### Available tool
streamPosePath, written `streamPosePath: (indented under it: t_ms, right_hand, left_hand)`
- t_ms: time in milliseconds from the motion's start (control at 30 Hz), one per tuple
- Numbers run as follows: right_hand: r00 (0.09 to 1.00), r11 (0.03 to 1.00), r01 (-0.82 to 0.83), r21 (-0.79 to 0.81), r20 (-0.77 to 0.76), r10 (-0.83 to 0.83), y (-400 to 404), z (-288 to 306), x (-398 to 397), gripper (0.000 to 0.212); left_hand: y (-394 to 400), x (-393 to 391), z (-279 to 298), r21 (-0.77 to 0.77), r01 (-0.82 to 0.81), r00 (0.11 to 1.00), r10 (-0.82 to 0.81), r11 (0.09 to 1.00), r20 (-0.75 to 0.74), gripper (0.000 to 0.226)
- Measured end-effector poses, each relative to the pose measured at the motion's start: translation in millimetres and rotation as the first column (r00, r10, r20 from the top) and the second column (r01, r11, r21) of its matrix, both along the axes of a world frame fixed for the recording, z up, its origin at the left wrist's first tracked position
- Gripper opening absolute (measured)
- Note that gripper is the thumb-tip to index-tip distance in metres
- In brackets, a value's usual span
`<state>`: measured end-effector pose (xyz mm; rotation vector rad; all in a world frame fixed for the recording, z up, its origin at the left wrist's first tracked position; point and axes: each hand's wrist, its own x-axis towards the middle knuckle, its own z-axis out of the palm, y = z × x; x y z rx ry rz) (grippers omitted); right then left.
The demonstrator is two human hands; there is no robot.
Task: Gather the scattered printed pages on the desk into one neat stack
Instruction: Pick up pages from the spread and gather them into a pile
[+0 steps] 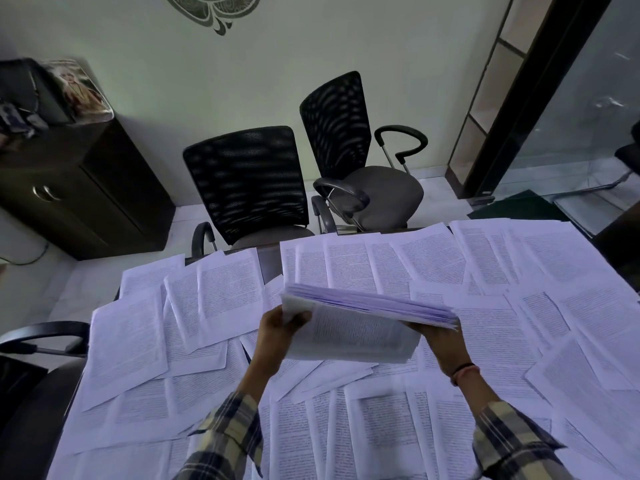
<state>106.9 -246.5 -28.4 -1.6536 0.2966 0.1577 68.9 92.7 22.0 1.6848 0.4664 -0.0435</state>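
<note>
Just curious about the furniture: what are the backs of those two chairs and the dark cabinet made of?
Chair backs: probably black woven mesh, since light shows through in wavy bands. Cabinet: seemingly dark wood or laminate, smooth with a slight sheen, with metal handles.

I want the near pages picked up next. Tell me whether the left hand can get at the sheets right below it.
Probably not yet. The left hand grips one end of the stack and the right hand the other. Nothing lies between it and the sheets below, but it must first let go.
</note>
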Motion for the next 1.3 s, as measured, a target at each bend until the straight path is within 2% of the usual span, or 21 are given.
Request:
streamPosePath:
  t_ms: [33, 100, 200, 300, 400, 467, 533, 600, 667, 733, 800, 867, 900, 1033, 1133, 1300]
  right_hand:
    - [0.999, 0.999, 0.033, -0.009, -0.021, -0.033, 1.0, -6.4, 0.3, 0.033]
    - [0.997, 0.992, 0.036, -0.121, 0.076, -0.027, 9.9, -8.5, -1.6, 0.020]
    - [0.992, 0.981, 0.021, -0.192, 0.126, 0.003, 28.2, -8.0, -12.4, 0.009]
    - [0.995, 0.973, 0.048, -0.226, 0.100, -0.026, 38.9, -24.3, -23.1, 0.020]
    - [0.999, 0.981, 0.037, -0.189, 0.034, -0.031, 40.6, -36.2, -32.8, 0.033]
    - [1.000, 0.989, 0.012, -0.145, 0.012, -0.011, 38.7, -31.5, -38.2, 0.025]
    - [0.999, 0.998, -0.005, -0.059, 0.034, 0.007, 38.5, -21.2, -41.5, 0.017]
    - [0.992, 1.000, -0.014, -0.004, 0.126, 0.014, 40.4, -7.0, -42.1, 0.032]
    - [0.982, 1.000, -0.002, 0.005, 0.190, 0.001, 43.9, 4.8, -38.5, 0.049]
    - [0.972, 0.999, 0.036, -0.023, 0.232, -0.030, 46.6, 9.0, -33.3, 0.052]
    - [0.966, 0.995, 0.075, -0.060, 0.252, -0.057, 50.5, 9.0, -28.5, 0.040]
    - [0.969, 0.990, 0.123, -0.065, 0.223, -0.106, 54.9, 6.8, -23.8, 0.016]
    - [0.971, 0.988, 0.143, -0.064, 0.204, -0.128, 55.8, 5.7, -22.4, 0.012]
    - [0.973, 0.988, 0.133, -0.083, 0.202, -0.114, 51.9, 3.6, -21.3, 0.008]
    - [0.963, 0.986, 0.093, -0.139, 0.265, -0.054, 47.4, 3.3, -21.6, 0.008]
    - [0.969, 0.984, 0.051, -0.168, 0.248, -0.007, 43.4, 0.9, -21.8, 0.017]
  left_hand:
    - [0.3, -1.6, -8.8, -0.023, -0.033, 0.999, 0.033, 0.999, -0.017, 0.005]
    - [-0.8, -5.4, -23.6, -0.003, -0.089, 0.995, 0.089, 0.996, -0.055, 0.008]
    - [-2.8, -14.2, -48.1, 0.113, -0.128, 0.983, 0.141, 0.985, -0.118, 0.027]
    - [-12.6, -26.7, -68.0, 0.090, -0.102, 0.981, 0.116, 0.991, -0.157, 0.030]
    - [-20.9, -40.0, -74.7, 0.046, -0.096, 0.970, 0.104, 0.994, -0.219, 0.028]
    - [-21.5, -47.1, -68.9, -0.008, -0.121, 0.966, 0.116, 0.993, -0.231, 0.023]
    - [-23.5, -50.8, -54.4, -0.094, -0.100, 0.987, 0.087, 0.990, -0.133, 0.027]
    - [-24.9, -51.4, -36.7, -0.162, -0.076, 0.997, 0.076, 0.984, -0.006, 0.040]
    - [-26.4, -47.7, -26.2, -0.188, -0.127, 0.987, 0.142, 0.974, 0.070, 0.044]
    - [-29.2, -42.3, -22.6, -0.186, -0.202, 0.967, 0.226, 0.961, 0.118, 0.046]
    - [-33.6, -37.4, -19.4, -0.149, -0.259, 0.956, 0.276, 0.954, 0.104, 0.037]
    - [-36.9, -32.6, -19.1, -0.087, -0.286, 0.953, 0.292, 0.954, 0.078, 0.029]
    - [-37.1, -31.5, -20.9, -0.064, -0.286, 0.954, 0.291, 0.956, 0.077, 0.025]
    - [-35.3, -34.8, -28.8, -0.056, -0.291, 0.951, 0.295, 0.955, 0.089, 0.007]
    - [-33.5, -38.2, -29.5, -0.037, -0.281, 0.953, 0.283, 0.959, 0.110, 0.007]
    - [-33.4, -34.5, -30.3, -0.022, -0.293, 0.952, 0.294, 0.956, 0.088, 0.007]
